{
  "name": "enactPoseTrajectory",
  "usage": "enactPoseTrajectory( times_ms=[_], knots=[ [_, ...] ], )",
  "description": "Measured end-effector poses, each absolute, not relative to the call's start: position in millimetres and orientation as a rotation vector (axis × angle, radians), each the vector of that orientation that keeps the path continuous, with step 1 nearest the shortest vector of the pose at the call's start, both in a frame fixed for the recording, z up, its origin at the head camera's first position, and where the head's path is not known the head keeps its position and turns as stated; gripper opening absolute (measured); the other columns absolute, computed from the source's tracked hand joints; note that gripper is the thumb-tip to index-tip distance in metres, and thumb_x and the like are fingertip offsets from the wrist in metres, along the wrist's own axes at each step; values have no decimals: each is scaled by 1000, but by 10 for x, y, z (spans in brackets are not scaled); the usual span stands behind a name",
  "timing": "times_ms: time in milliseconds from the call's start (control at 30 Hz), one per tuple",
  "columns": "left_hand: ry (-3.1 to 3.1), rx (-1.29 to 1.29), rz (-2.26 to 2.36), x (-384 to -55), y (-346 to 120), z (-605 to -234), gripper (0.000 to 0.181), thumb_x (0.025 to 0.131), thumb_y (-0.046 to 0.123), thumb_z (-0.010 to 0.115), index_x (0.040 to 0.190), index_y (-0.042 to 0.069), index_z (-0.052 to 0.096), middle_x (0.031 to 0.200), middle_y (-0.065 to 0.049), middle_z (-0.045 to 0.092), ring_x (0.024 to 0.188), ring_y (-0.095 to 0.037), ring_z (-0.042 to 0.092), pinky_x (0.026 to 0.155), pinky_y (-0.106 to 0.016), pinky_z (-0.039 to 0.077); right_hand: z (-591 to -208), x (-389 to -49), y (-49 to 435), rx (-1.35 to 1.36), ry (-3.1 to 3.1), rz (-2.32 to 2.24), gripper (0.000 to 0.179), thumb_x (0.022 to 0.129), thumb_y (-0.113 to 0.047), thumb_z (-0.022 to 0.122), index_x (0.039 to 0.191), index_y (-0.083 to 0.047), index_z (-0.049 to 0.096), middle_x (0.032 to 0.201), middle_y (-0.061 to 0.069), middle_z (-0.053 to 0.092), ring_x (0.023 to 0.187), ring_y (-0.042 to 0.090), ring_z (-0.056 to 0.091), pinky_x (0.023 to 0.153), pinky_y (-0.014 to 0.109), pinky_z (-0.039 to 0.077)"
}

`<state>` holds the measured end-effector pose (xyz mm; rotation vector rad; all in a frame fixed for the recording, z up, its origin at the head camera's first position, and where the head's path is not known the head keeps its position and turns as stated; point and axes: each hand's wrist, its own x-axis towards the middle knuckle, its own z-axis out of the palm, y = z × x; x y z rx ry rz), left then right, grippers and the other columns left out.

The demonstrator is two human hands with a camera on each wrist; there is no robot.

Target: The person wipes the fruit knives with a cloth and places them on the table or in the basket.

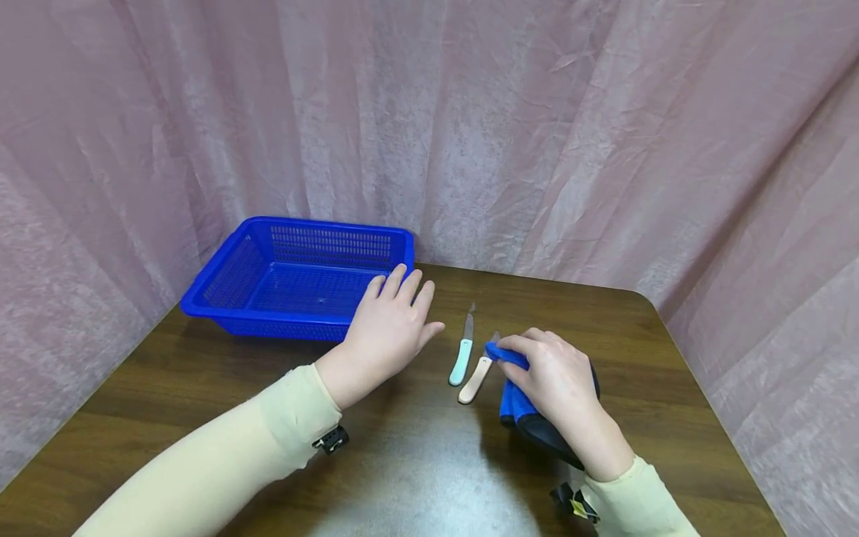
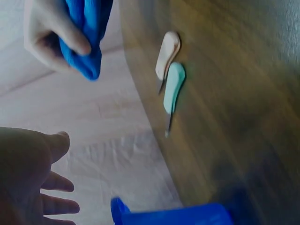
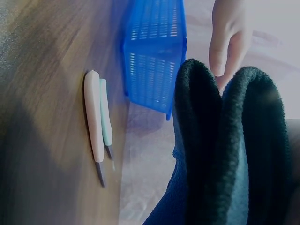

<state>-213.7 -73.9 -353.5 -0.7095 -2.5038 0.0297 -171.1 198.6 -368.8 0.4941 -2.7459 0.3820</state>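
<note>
The right hand [image 1: 553,380] is clamped on a blue, dark-edged cloth item [image 1: 517,403], right of the blue basket [image 1: 262,316]; its blue tip is pointed basketward, its long axis slanted. The left hand [image 1: 385,328] is held with fingers spread over the basket's near right corner. Right of the basket, mint-handled [image 1: 461,362] and peach-handled knives [image 1: 475,380] are aimed at the curtain [image 1: 470,134].

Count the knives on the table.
2: the mint-handled knife, nearer the blue basket, and the cream-handled knife beside it, nearer the right hand. Others may be hidden behind the blue-and-black fabric.
</note>
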Motion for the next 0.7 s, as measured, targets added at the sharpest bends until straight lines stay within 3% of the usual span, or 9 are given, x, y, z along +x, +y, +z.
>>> enactPoseTrajectory(
  times_ms=[467,700],
  knots=[
    [-2401,-816,142,-1968,-438,-3730,65,99,55,80,138,4,71,138,-18,69,139,-41,60,111,-53,50,-3762,-1722,2022,483,-2756,373,27,90,-22,94,116,-23,86,102,2,77,91,25,72,70,47,59],
    [-2372,-865,118,-1947,-291,-3828,64,97,55,82,136,5,72,125,-15,72,126,-37,64,101,-45,54,-3791,-1725,2055,467,-2757,382,26,91,-21,93,115,-23,86,101,2,77,90,26,72,70,48,59]
  ],
)
